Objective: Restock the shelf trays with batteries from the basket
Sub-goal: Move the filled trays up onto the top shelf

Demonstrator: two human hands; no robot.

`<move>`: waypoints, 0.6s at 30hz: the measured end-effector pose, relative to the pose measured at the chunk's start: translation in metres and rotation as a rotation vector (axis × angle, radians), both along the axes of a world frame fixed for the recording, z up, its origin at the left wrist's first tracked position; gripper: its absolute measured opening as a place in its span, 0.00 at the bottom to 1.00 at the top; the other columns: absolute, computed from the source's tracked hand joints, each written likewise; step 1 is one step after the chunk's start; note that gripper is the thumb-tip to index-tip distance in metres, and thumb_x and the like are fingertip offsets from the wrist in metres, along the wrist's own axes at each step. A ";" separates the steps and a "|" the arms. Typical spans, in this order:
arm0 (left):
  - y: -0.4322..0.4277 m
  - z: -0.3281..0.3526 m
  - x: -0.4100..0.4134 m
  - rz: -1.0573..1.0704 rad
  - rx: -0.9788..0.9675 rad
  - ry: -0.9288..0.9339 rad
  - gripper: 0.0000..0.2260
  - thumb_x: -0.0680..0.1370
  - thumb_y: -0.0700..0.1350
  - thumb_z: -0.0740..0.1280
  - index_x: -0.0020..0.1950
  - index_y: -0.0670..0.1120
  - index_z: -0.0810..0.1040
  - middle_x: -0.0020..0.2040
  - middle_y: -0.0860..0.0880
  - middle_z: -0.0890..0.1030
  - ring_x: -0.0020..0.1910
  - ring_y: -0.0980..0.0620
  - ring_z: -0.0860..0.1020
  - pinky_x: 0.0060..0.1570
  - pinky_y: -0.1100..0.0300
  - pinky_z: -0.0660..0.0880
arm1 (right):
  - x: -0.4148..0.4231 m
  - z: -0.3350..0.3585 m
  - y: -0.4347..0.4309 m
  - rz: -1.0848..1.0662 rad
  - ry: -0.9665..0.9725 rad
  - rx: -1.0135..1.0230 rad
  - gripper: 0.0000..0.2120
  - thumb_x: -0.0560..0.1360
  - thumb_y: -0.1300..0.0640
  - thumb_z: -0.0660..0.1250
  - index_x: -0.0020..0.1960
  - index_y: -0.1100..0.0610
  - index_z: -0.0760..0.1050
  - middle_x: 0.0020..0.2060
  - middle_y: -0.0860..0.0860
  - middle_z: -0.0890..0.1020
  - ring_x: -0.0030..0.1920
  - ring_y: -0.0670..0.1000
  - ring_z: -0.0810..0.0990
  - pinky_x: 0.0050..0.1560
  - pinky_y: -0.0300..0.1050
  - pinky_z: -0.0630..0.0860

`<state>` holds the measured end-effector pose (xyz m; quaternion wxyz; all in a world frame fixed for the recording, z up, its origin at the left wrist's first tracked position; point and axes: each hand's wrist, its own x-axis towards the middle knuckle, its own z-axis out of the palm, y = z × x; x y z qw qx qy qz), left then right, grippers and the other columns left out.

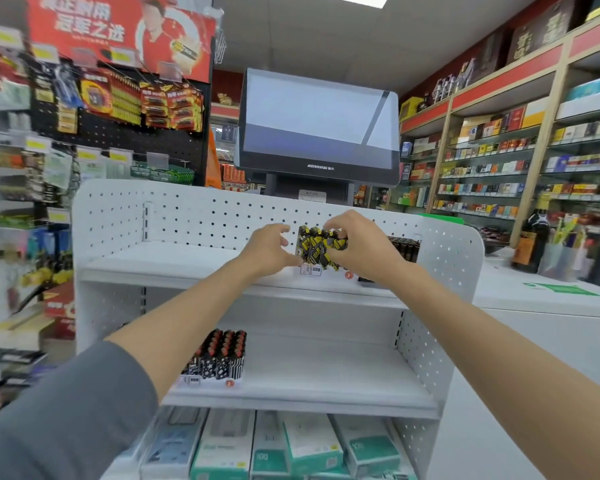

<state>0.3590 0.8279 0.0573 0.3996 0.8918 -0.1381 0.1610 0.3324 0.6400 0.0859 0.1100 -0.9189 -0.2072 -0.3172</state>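
1. The batteries [317, 247] are a tight bunch with yellow-and-black wrappers. They stand upright on the top shelf [174, 261] of a white perforated shelf unit [458, 258], right of the middle and just above two small labels [310, 270] at the shelf's front edge.
2. The right hand [361, 245] grips the bunch from the right, with its fingers [336, 233] curled over the tops.
3. The left hand [265, 249] sits at the left edge of the bunch with its fingers bent and its thumb at the lower left corner. I cannot tell whether it grips or only touches.
4. The left arm wears a grey sleeve [66, 410] pushed up past the elbow - the right forearm is bare.
5. Just beside the bunch on the right stands a row of dark cylinders [404, 247], partly hidden by the right wrist.
6. On the middle shelf [326, 368], toward the left, stands a block of black items with red tops [222, 355], too blurred to identify.
7. White and teal boxes [309, 445] lie side by side on the lowest level.
8. Behind the unit rises a dark-framed screen [317, 123]. To the right is a white bench [534, 306] with a dark bottle [534, 237] on it - beyond that, wall shelves [499, 168] packed with small boxes.
9. At upper left, hanging packs [136, 102] fill a black pegboard.
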 end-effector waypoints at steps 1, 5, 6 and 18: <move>0.006 -0.004 -0.011 0.027 0.001 -0.099 0.25 0.74 0.46 0.74 0.69 0.46 0.72 0.59 0.45 0.79 0.55 0.47 0.78 0.54 0.53 0.76 | -0.009 -0.005 0.007 0.020 -0.038 0.031 0.13 0.74 0.59 0.66 0.58 0.55 0.77 0.53 0.52 0.76 0.47 0.52 0.78 0.48 0.51 0.78; 0.032 -0.028 -0.062 0.027 0.032 -0.340 0.06 0.76 0.40 0.67 0.51 0.48 0.76 0.43 0.53 0.79 0.41 0.52 0.76 0.45 0.53 0.75 | -0.039 -0.033 0.034 0.102 -0.055 0.125 0.06 0.71 0.62 0.65 0.46 0.56 0.77 0.39 0.48 0.77 0.40 0.51 0.75 0.43 0.50 0.76; 0.040 -0.037 -0.072 0.023 0.024 -0.335 0.05 0.76 0.40 0.66 0.49 0.48 0.76 0.42 0.54 0.78 0.39 0.54 0.76 0.44 0.53 0.75 | -0.045 -0.043 0.040 0.127 -0.039 0.148 0.06 0.71 0.62 0.65 0.46 0.56 0.77 0.38 0.48 0.78 0.39 0.51 0.76 0.43 0.50 0.77; 0.139 -0.157 -0.068 0.287 0.126 0.040 0.16 0.76 0.38 0.69 0.64 0.43 0.76 0.61 0.45 0.79 0.59 0.47 0.77 0.62 0.52 0.73 | 0.000 -0.162 0.107 0.128 0.521 0.037 0.32 0.73 0.52 0.73 0.73 0.56 0.66 0.70 0.60 0.68 0.71 0.58 0.65 0.69 0.49 0.64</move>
